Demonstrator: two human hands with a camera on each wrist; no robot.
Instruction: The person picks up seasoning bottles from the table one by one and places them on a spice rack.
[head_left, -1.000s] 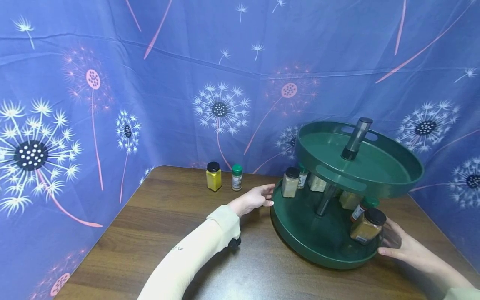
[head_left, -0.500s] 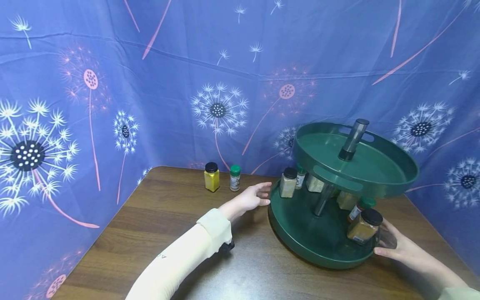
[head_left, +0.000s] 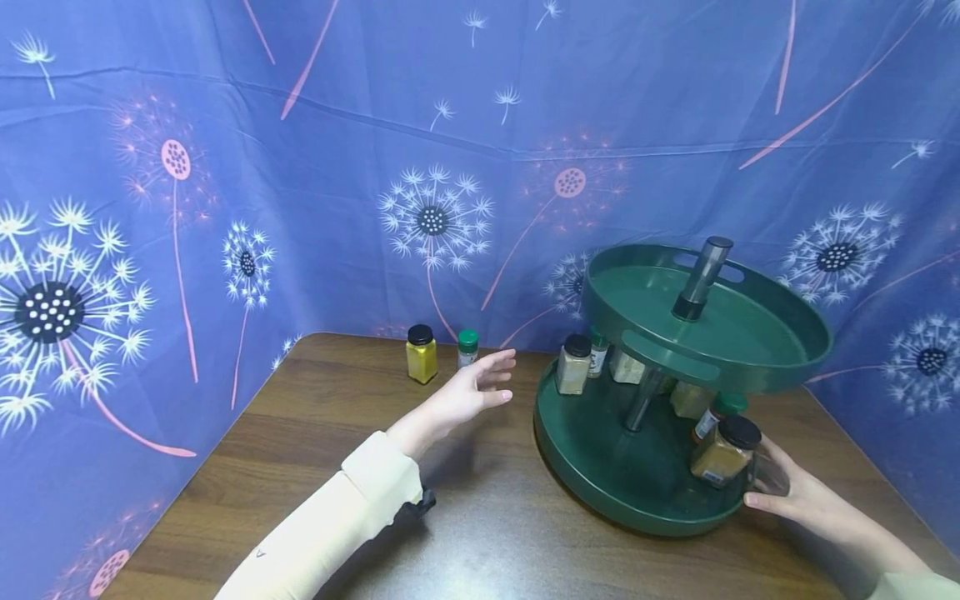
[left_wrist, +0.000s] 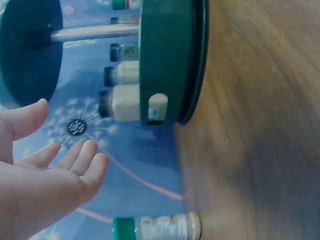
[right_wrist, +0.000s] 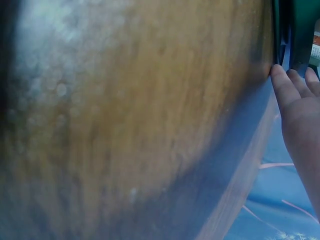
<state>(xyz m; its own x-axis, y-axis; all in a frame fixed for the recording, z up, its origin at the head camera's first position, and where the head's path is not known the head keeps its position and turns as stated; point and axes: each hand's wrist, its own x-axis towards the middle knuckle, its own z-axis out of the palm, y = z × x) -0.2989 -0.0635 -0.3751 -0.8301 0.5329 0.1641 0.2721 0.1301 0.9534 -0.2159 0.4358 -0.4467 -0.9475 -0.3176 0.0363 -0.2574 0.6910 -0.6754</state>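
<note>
A green two-tier turntable (head_left: 600, 492) with a metal post stands on the right of the table. Its lower tier carries several spice jars, among them a black-capped jar of pale powder (head_left: 572, 367) and a black-capped jar of brown powder (head_left: 722, 457). My right hand (head_left: 802, 492) touches the lower tier's right side, fingers extended; in the right wrist view its fingertips (right_wrist: 276, 70) meet the green edge. My left hand (head_left: 459, 398) hovers left of the turntable, fingers spread and holding nothing. It partly covers a green-capped spice bottle (head_left: 467, 348) in the head view.
A yellow jar with a black cap (head_left: 422, 357) stands beside the green-capped bottle at the table's back. The wooden table (head_left: 315, 417) meets a blue dandelion-print cloth (head_left: 330, 208) behind and at the sides. The upper tier (head_left: 757, 333) bears no jars.
My left hand has left the turntable's left rim and moved left toward the green-capped bottle. My right hand stays at the right rim. The head view has shifted slightly.
</note>
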